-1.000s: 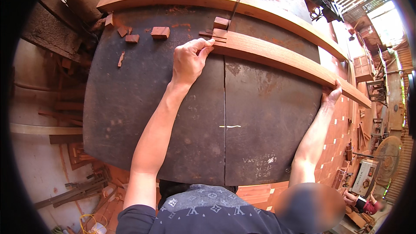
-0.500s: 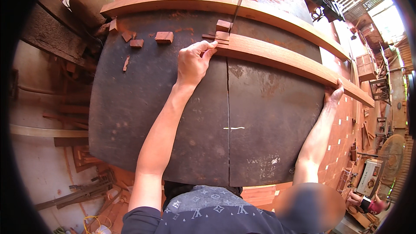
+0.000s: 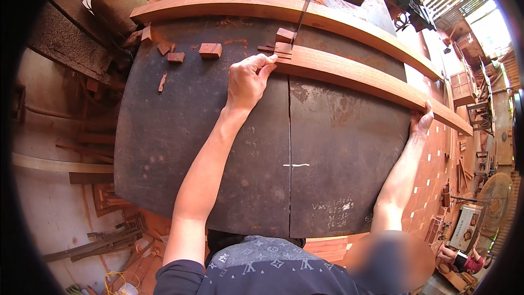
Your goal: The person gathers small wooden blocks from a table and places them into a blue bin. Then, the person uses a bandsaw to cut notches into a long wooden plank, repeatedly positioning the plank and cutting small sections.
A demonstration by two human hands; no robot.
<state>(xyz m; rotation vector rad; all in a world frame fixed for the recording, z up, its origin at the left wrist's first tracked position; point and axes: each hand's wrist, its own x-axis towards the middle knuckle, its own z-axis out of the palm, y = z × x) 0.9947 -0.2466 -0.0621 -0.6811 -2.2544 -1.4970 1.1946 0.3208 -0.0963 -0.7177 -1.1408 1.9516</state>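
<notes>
A long reddish-brown wooden beam (image 3: 355,76) lies across a dark metal saw table (image 3: 218,147), its right part reaching past the table's edge. Narrow slits run into its left end, where a thin upright saw blade (image 3: 307,8) meets the wood. My left hand (image 3: 248,80) is closed, thumb and fingertips pinching the near side of that end, close to the blade. Toward the right, my right hand (image 3: 421,119) grips the beam from the near side, some fingers hidden under it. A small wood block (image 3: 284,35) sits against the beam's far side beside the blade.
A second long beam (image 3: 234,4) lies behind, across the table. Left of the blade are several loose offcuts, among them a block (image 3: 210,50) and a thin sliver (image 3: 162,82). A jerrycan (image 3: 115,1) stands far left; another person (image 3: 469,262) is at the lower right.
The whole view has shifted slightly. Both hands keep their holds on the beam, and I see no clear movement of the wood against the blade.
</notes>
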